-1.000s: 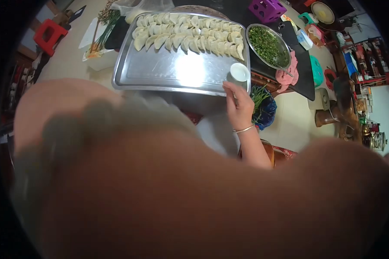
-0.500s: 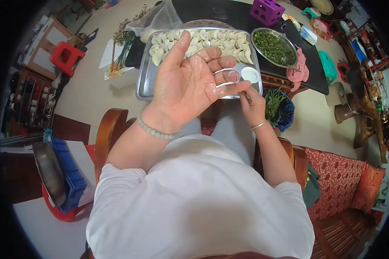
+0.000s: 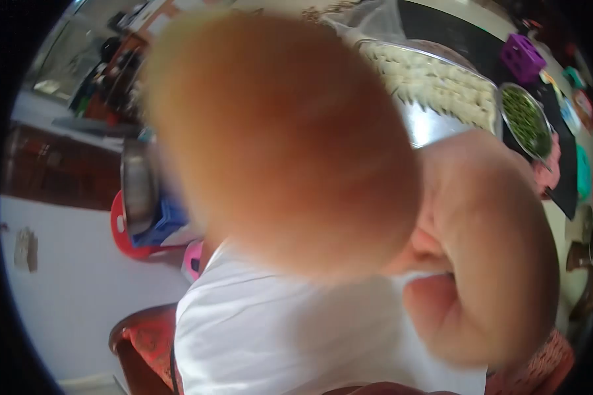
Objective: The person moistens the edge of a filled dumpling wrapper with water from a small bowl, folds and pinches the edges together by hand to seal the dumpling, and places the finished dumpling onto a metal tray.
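Note:
A large, smeared shape, apparently my left hand (image 3: pixel 283 145), is raised very close to the camera and covers the middle of the view; its fingers cannot be made out. Beside it on the right is my right hand (image 3: pixel 481 197), also near the camera, with bent skin folds over my white shirt. What either hand holds, if anything, is hidden. Behind them a metal tray (image 3: pixel 428 128) bears rows of dumplings (image 3: pixel 435 82), and a metal bowl (image 3: pixel 548 141) holds chopped green filling (image 3: pixel 522 115).
A purple basket (image 3: pixel 522 56) and a pink cloth (image 3: pixel 547 164) lie on the dark table (image 3: pixel 435 26). At the left are a metal pan (image 3: pixel 138 187), a blue crate (image 3: pixel 168 220) and a red stool (image 3: pixel 120 224). A chair arm (image 3: pixel 128 326) is at the lower left.
Both hands have come up from near the tray towards the camera and look much larger. The view has turned left, so the tray, bowl and table now appear farther right.

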Demonstrator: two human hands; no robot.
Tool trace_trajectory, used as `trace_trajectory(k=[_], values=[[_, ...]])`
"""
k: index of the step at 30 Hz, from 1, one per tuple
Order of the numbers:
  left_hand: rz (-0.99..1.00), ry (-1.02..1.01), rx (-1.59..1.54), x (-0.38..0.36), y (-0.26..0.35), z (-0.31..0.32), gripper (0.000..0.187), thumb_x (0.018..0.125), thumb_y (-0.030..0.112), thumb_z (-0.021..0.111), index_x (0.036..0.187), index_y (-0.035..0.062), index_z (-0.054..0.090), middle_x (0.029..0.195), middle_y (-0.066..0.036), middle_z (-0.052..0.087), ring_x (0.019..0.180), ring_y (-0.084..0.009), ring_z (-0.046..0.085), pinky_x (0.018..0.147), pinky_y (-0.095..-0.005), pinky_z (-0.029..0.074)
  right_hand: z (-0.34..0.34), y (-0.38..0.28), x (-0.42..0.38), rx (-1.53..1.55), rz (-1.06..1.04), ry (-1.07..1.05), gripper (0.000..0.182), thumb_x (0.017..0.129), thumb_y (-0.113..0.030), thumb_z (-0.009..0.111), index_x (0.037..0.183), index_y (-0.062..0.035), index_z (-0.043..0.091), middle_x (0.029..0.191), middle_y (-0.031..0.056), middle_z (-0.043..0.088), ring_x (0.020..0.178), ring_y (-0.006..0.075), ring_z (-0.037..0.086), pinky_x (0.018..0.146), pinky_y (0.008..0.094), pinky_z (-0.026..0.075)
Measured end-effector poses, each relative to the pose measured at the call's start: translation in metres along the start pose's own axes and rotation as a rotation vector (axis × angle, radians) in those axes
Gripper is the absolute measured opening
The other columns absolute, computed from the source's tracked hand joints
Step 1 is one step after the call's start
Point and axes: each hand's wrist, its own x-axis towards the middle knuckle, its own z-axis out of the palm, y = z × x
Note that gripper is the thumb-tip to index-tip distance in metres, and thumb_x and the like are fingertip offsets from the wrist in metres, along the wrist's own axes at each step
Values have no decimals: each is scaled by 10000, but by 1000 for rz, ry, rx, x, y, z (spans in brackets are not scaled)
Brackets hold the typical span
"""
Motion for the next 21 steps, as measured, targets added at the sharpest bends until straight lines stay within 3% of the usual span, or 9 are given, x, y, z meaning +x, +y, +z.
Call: trace_trajectory(k=[8, 9, 15, 21], values=[[50, -25, 118, 36, -19, -27, 697, 891, 714, 307, 534, 119, 366, 508, -33, 411, 468, -231, 467, 730, -430, 494, -10, 8, 0, -131, -12, -21, 217, 901, -1, 565, 1097, -57, 639, 945, 130, 659, 833, 242, 644, 760, 301, 500], [55, -32, 120, 39, -22, -30, 696, 891, 713, 310, 534, 118, 367, 508, -33, 411, 469, -233, 466, 727, -428, 494, 3, 57, -10, 7, 152, -32, 216, 901, 1, 565, 1097, -54, 637, 944, 132, 660, 832, 244, 644, 763, 305, 501], [80, -98, 87, 36, -14, -31, 695, 890, 707, 329, 534, 111, 371, 509, -37, 411, 471, -243, 464, 709, -416, 491, -2, 20, -6, -47, 15, 14, 219, 897, 8, 571, 1100, -43, 633, 979, 133, 667, 870, 245, 653, 788, 303, 503], [126, -152, 44, 42, -32, -35, 695, 888, 701, 348, 534, 104, 375, 509, -41, 411, 474, -254, 462, 691, -403, 489, -6, 15, -5, -36, 129, -19, 242, 893, 23, 570, 1117, -39, 634, 1009, 132, 668, 905, 228, 659, 802, 292, 506]])
